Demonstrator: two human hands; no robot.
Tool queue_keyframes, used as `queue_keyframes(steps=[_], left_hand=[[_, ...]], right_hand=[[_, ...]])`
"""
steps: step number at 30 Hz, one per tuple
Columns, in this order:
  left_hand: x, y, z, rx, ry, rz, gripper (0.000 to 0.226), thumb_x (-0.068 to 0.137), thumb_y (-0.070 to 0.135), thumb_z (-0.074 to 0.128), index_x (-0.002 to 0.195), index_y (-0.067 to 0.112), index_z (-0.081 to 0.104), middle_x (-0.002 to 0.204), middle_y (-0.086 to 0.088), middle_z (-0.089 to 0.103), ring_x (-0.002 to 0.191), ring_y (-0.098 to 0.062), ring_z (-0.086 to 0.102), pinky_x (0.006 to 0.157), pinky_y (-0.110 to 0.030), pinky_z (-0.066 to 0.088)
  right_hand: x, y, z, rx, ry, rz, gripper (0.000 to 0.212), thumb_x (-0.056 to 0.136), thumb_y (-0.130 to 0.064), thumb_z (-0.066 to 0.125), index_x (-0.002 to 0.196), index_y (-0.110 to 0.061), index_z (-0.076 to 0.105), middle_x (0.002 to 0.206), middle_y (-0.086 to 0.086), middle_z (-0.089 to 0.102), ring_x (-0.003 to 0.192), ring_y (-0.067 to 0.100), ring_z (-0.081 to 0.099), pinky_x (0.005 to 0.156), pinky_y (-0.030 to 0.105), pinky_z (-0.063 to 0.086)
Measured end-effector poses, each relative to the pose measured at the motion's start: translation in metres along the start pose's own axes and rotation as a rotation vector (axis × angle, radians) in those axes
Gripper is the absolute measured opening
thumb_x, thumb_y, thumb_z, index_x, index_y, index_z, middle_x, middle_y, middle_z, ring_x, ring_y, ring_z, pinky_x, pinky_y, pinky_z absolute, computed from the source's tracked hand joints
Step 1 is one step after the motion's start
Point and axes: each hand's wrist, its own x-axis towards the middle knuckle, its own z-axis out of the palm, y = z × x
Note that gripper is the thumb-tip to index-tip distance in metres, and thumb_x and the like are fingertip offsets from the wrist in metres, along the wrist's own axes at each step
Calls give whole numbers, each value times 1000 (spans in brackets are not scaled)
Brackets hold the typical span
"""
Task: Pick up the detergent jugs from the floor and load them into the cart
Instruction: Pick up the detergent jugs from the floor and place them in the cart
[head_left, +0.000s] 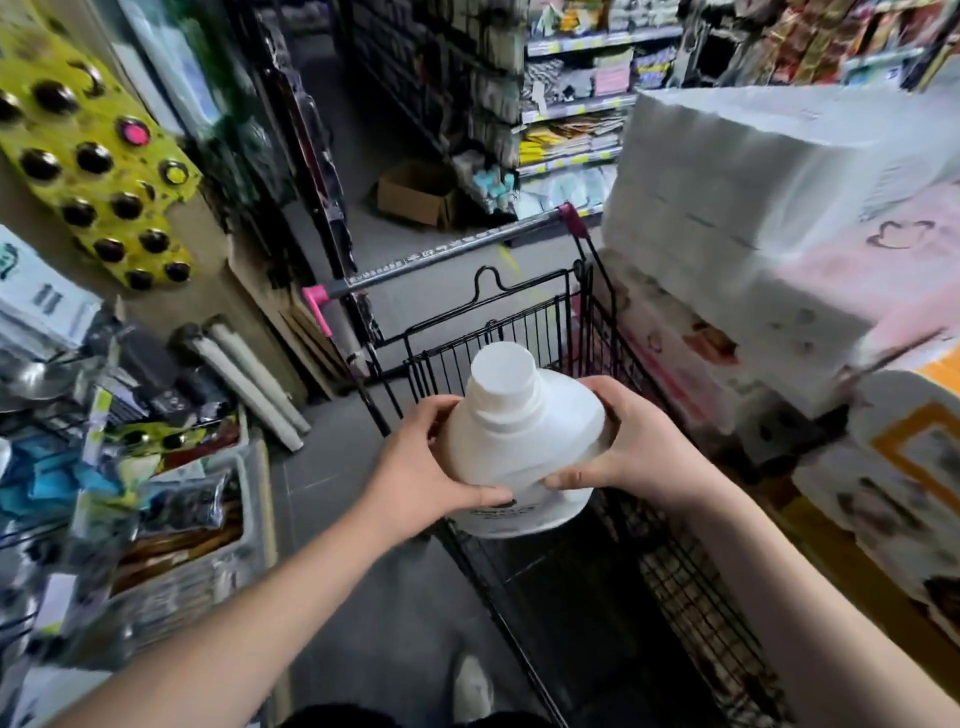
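On the head camera I have one jug (519, 447) in view. It is plain white plastic with a wide white screw cap that points up toward the lens, rounded shoulders, and a bit of dark print low on its front that is too blurred for me to read. It is held off the floor (395, 597), over the near end of the cart (540, 322), upright with a slight tilt. I cannot tell how far it sits above the basket bottom.

The left hand (426, 467) grips the jug's left side, with the fingers curled over the shoulder and the thumb laid across the lower front. The right hand (618, 452) grips the opposite side, with the fingers wrapped round the back and the thumb pressed to the front, nearly meeting the left thumb. Both forearms reach in from the bottom of the frame.

The cart is black wire, and its handle (441, 254) is a grey bar with pink end caps at the far end. The floor is grey tile, and a light shoe (472, 686) stands on it just left of the cart.

This is a narrow shop aisle. Wrapped white packs (753, 208) are stacked high just to the right of the cart. On the left I see a yellow panel (93, 156) with dark round knobs, some pale rolls (254, 384) leaning low, and bins of mixed goods. Farther down the aisle a cardboard box (415, 195) sits on the floor below stocked shelves (576, 104).
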Motion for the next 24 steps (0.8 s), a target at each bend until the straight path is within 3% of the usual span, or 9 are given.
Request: queue_keyframes(steps=[3, 11, 14, 18, 24], left_hand=[[18, -16, 11, 2, 0, -69, 97, 34, 61, 96, 117, 57, 47, 126, 27, 59, 119, -9, 60, 105, -44, 53], [64, -65, 48, 172, -69, -168, 104, 53, 42, 100, 142, 26, 46, 129, 14, 47, 125, -12, 49, 105, -31, 42], [80, -87, 68, 221, -69, -231, 98, 53, 47, 96, 137, 28, 48, 131, 7, 55, 124, -20, 56, 105, -44, 51], [97, -103, 88, 367, -102, -294, 86, 60, 44, 92, 132, 27, 48, 126, 5, 59, 121, -26, 57, 109, -46, 46], [110, -131, 114, 364, -79, -457, 79, 61, 22, 92, 126, 23, 46, 131, 3, 54, 115, -27, 62, 90, -43, 58]], right_hand=[[30, 19, 3, -32, -60, 29, 91, 46, -45, 104, 125, -39, 60, 117, -18, 71, 111, 1, 66, 98, 36, 57], [96, 75, 34, -166, -183, 71, 96, 50, -37, 103, 133, -35, 53, 119, -18, 65, 114, 8, 61, 96, 29, 51], [116, 99, 48, -210, -206, 82, 92, 52, -31, 102, 130, -33, 54, 118, -17, 63, 113, 12, 60, 90, 27, 48], [133, 129, 64, -225, -215, 152, 96, 52, -30, 101, 136, -29, 53, 122, -12, 63, 116, 15, 58, 93, 29, 47], [157, 165, 93, -238, -263, 207, 98, 54, -25, 101, 139, -22, 53, 126, -7, 63, 118, 16, 57, 92, 27, 45]])
